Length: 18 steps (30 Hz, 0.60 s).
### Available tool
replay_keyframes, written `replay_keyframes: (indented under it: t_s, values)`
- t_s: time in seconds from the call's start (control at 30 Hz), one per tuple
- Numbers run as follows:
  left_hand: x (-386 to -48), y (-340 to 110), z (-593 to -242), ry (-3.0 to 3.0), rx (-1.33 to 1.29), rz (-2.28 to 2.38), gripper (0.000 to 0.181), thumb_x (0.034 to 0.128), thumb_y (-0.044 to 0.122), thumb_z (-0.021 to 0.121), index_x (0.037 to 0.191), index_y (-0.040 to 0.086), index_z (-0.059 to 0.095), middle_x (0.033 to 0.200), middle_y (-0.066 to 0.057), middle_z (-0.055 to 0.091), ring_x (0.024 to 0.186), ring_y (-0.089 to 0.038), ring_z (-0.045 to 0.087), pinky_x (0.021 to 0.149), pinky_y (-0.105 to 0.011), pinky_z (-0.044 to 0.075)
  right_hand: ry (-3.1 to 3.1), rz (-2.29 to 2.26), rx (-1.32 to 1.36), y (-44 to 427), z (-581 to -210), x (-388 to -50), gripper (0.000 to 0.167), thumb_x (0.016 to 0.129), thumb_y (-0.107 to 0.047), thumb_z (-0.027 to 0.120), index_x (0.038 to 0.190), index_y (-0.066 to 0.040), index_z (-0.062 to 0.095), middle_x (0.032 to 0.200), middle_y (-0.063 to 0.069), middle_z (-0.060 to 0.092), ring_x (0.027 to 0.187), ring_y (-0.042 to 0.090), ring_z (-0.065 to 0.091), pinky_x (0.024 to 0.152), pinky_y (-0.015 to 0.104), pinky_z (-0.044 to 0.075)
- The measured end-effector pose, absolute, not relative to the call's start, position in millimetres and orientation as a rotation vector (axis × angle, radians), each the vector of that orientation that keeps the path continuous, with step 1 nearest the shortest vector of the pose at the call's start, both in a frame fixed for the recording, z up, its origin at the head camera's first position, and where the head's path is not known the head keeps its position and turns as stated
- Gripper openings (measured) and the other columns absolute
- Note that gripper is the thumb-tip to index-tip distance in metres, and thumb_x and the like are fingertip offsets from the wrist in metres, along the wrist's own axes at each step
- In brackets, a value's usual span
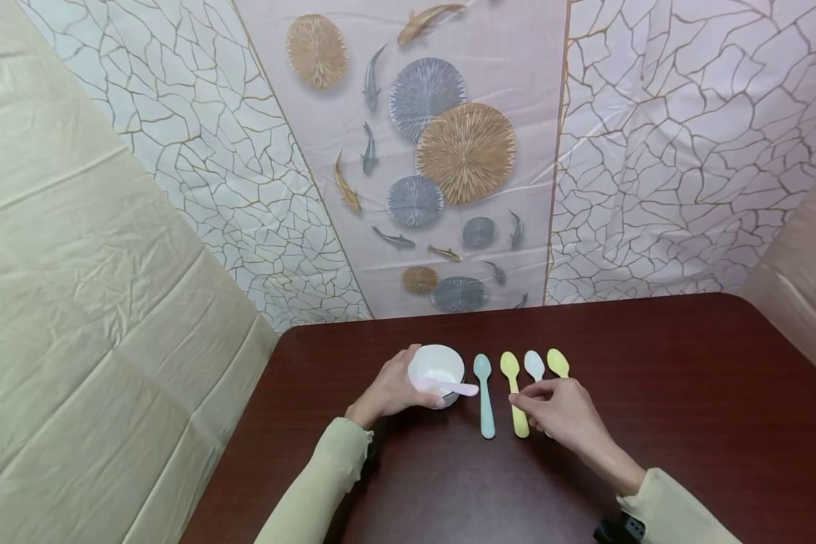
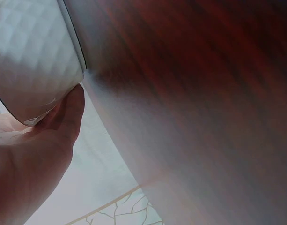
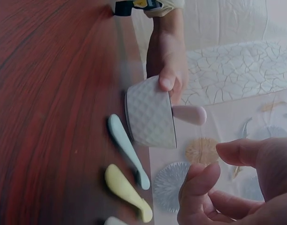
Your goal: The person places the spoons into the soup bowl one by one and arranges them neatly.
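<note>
My left hand (image 1: 391, 387) holds a small white bowl (image 1: 440, 358) by its left side, fingers behind and thumb in front. A quilted pattern covers the bowl's outer wall (image 3: 150, 112). A pale pink spoon (image 1: 464, 388) leans in it, handle out over the right rim. To the right, a light blue spoon (image 1: 486, 400), a yellow spoon (image 1: 510, 367), a white spoon (image 1: 533, 364) and another yellow spoon (image 1: 557, 362) lie in a row. My right hand (image 1: 564, 412) hovers over these last three, partly hiding them. Its thumb and fingertips stand apart with nothing between them in the right wrist view.
The dark red-brown table (image 1: 687, 423) extends to both sides and in front of the hands. Behind its far edge hangs a patterned cloth (image 1: 469, 249) with fish and round motifs. Beige cloth (image 1: 143, 317) hangs at the left.
</note>
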<state>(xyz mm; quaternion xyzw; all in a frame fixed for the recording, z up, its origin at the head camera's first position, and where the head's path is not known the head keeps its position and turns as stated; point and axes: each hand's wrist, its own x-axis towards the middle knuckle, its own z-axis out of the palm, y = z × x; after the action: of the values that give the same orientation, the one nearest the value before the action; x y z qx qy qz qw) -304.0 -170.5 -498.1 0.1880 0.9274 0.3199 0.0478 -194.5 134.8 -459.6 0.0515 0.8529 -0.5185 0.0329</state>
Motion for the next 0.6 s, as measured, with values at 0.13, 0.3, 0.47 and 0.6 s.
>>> replay_keyframes:
  t_s: [0.13,0.3,0.47,0.6]
  values:
    - [-303,-170,-497,2.825,0.573,0.977,0.112,0.0701,0.046,0.101,0.161,0.014,0.045,0.147,-0.016,0.062,0.124,-0.032,0.064,0.105,-0.048,0.055,2.623,-1.601,0.185,143,-461,-192,0.033,0.096,-0.027,0.081,0.113,0.002,0.08,0.074,0.003,0.077,0.064,0.012,0.068,0.056,0.025,0.051]
    - [-303,-170,-496,2.821,0.574,0.988,0.114,0.07,0.046,0.101,0.162,0.011,0.044,0.148,-0.017,0.062,0.125,-0.032,0.064,0.106,-0.049,0.054,2.688,-1.543,0.177,152,-463,-190,0.032,0.095,-0.028,0.082,0.111,0.0,0.082,0.075,0.001,0.078,0.066,0.01,0.067,0.062,0.024,0.049]
    - [-304,-170,-498,2.82,0.562,0.989,0.116,0.0703,0.047,0.101,0.164,0.011,0.043,0.151,-0.017,0.06,0.128,-0.033,0.063,0.108,-0.049,0.053,2.748,-1.472,0.177,159,-465,-189,0.033,0.096,-0.028,0.082,0.112,0.0,0.082,0.084,0.005,0.082,0.068,0.008,0.069,0.067,0.025,0.049]
    - [-304,-170,-498,2.821,0.566,0.989,0.117,0.0704,0.046,0.101,0.164,0.009,0.042,0.151,-0.018,0.06,0.128,-0.034,0.063,0.108,-0.049,0.053,2.755,-1.46,0.185,165,-467,-188,0.032,0.096,-0.027,0.081,0.112,0.0,0.082,0.081,0.006,0.081,0.068,0.009,0.069,0.066,0.026,0.049]
